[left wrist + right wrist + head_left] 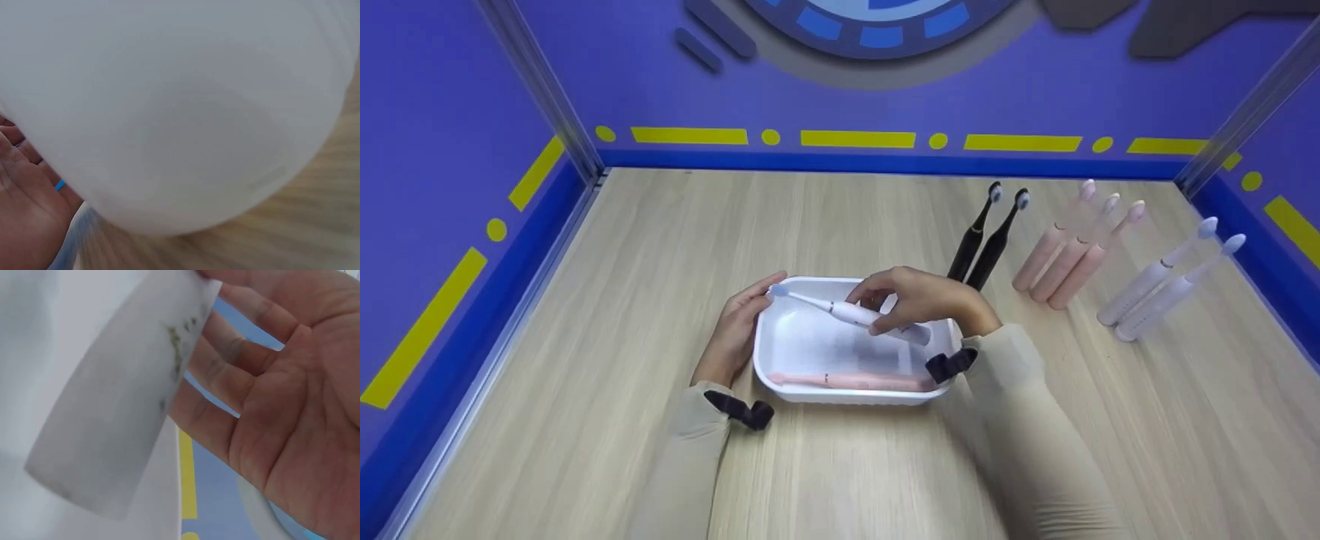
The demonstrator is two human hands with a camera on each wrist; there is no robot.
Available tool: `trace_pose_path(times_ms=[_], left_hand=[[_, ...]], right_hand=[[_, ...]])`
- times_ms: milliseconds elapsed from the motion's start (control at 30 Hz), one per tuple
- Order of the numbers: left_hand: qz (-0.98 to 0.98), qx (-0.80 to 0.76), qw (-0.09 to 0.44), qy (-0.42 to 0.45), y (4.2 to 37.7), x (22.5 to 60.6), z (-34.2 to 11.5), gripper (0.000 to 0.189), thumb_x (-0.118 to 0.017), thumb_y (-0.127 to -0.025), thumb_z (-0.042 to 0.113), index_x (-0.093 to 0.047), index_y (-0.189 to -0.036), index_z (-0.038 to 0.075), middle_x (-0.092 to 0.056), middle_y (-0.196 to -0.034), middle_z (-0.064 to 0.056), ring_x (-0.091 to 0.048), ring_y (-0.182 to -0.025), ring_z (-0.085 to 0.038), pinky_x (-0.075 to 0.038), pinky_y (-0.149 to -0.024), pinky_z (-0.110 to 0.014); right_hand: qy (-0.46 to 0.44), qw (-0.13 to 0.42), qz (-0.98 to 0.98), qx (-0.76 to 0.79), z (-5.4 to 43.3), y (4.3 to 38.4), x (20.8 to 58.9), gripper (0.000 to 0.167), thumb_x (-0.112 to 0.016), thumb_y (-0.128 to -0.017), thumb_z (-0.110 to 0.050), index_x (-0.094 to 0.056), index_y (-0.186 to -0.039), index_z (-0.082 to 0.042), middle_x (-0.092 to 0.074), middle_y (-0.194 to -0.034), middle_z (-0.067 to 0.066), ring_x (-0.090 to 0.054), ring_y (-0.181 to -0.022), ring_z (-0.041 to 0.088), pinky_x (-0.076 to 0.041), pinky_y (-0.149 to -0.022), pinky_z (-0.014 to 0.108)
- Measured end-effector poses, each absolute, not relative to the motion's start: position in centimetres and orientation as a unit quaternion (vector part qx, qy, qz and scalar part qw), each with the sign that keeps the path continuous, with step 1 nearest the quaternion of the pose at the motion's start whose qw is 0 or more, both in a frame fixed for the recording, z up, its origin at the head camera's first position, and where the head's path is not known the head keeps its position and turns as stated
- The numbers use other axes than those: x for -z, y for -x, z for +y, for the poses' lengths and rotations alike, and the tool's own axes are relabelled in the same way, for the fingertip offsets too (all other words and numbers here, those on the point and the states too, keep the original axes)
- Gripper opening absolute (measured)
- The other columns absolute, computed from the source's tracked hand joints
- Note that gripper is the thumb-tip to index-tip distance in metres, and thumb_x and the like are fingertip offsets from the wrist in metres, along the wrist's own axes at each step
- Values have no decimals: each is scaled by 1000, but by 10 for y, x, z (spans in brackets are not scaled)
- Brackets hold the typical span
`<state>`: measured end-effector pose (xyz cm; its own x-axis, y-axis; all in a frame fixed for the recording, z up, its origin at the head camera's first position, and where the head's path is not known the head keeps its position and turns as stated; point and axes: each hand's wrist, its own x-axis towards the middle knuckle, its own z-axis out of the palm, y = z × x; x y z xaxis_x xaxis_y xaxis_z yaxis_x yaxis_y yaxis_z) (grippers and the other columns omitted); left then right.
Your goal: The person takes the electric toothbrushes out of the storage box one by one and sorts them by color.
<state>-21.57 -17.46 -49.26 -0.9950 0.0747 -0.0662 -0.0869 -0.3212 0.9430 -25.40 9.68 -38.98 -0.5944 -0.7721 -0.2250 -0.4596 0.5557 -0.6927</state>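
In the head view, my right hand (919, 298) pinches a white electric toothbrush (851, 313) by its handle, between thumb and fingers. The brush slants over the white plastic tray (762, 352), its head near the left rim and its base toward the right end. In the right wrist view the handle (118, 399) looms close, with the other fingers spread behind it. My left hand (733, 336) lies along the tray's left side, fingers fairly straight at the rim. A pink electric toothbrush (855, 382) lies lengthwise inside the tray along the near wall.
Right of the tray on the wooden table (607, 360), two black toothbrushes (988, 244), three pink toothbrushes (1069, 266) and two white toothbrushes (1159, 292) lie in slanted groups. Blue panels (870, 105) with yellow dashes wall in the table at the back and sides.
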Motion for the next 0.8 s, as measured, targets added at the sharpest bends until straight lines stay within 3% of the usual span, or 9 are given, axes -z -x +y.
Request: trace_pose_path(times_ms=[333,500,800], left_hand=[[595,-802,60,13,215,491,-175,45,-39,-96,4,-46,-140,-2,-43,-149,-14,-38,-140,-26,-31,-117,-37],[599,-798,63,9,215,491,-175,45,-39,-96,4,-46,-140,0,-41,-151,-9,-36,-142,-21,-29,-118,-33],[605,-794,59,10,214,489,-175,45,-40,-96,4,-44,-141,-1,-39,-152,-12,-35,-142,-23,-29,-118,-34]], right_hand=[[382,231,825,348,111,252,383,42,-74,-81,-9,-64,-122,-7,-70,-104,10,-64,-98,19,-57,-85,35],[366,220,827,365,115,252,382,41,-74,-81,-8,-64,-121,-6,-68,-107,9,-62,-102,19,-56,-89,37],[359,197,826,387,124,247,378,42,-73,-82,-9,-63,-123,-9,-68,-106,9,-62,-99,19,-56,-88,38]])
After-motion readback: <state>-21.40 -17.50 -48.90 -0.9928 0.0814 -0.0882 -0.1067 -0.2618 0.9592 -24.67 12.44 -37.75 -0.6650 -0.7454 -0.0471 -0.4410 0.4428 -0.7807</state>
